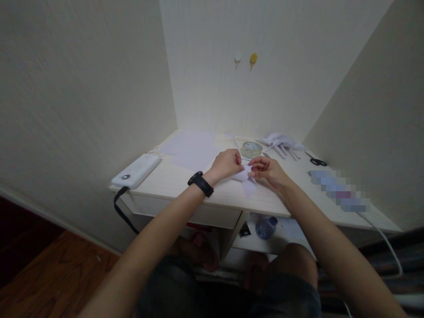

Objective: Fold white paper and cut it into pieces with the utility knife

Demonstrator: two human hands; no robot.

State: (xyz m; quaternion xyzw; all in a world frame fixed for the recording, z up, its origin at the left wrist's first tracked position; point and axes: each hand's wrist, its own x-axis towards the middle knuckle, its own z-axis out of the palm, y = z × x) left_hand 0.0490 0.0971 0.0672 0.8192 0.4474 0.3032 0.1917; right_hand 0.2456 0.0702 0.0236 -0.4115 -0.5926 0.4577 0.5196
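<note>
Between my two hands is a small piece of white paper, bent or folded, just above the desk near its front edge. My left hand, with a black watch on the wrist, pinches the paper from the left. From the right, my right hand pinches it between thumb and fingers. A pointed white paper flap hangs below the held piece toward the desk edge. Just behind my hands lies a roll of clear tape. The fingertips partly hide the paper's folds.
White paper sheets lie at the back left, with a white power bank and black cable in front. Crumpled and rolled paper, black scissors and a blurred-out object are right. A bottle lies on the shelf below.
</note>
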